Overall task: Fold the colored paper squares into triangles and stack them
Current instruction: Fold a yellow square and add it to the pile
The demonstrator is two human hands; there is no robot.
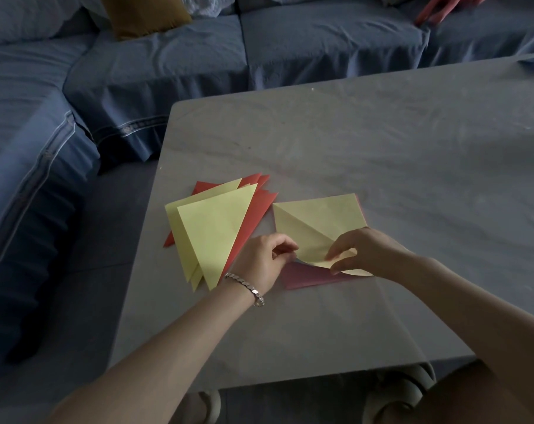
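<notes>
Fingers [336, 254] of the right hand [368, 249] pinch the near corner of a yellow sheet [323, 214], curling it up off the pile, while the left hand [259, 261], a bracelet [249, 289] at its wrist, curls its own fingers on the sheet's near left edge and appears to pinch it there, likely to steady the paper as the corner is carried across for a diagonal fold. The sheet already bears a diagonal crease and lies on a red sheet [308, 278] that waits beneath it, unfolded. Just to the left, close enough to take each finished piece, lies a loose stack of folded triangles [216, 228], yellow over red, its points fanned out rather than squared. All of it sits toward the near left of a surface [397, 142] draped in wrinkled grey cloth. Beyond, a blue-covered sofa [173, 56] wraps round the corner of the dim room, a mustard cushion [143, 13] propped against its back.
</notes>
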